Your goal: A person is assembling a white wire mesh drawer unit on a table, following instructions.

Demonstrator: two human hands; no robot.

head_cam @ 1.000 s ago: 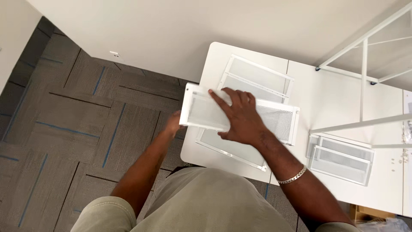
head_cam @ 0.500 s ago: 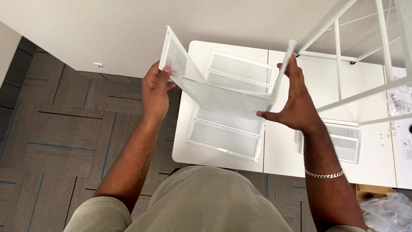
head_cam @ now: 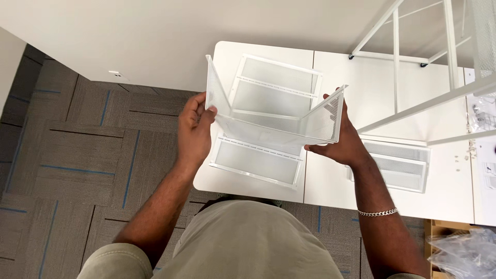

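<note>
seen from above, a person's left hand [head_cam: 195,130] grips the left end panel of a white mesh basket [head_cam: 274,121], fingers curled around its edge, while the right hand [head_cam: 341,144], fingers spread fairly wide, presses flat against the right end panel. the basket is held in the air above a white table [head_cam: 330,186], its end panels splayed outward. flat on the table beneath lies a white mesh panel [head_cam: 258,160]; another mesh tray [head_cam: 400,165] rests to the right, below a white metal frame [head_cam: 408,67]. clear plastic bags [head_cam: 460,253] sit at the lower right corner, their contents too unclear to tell.
</note>
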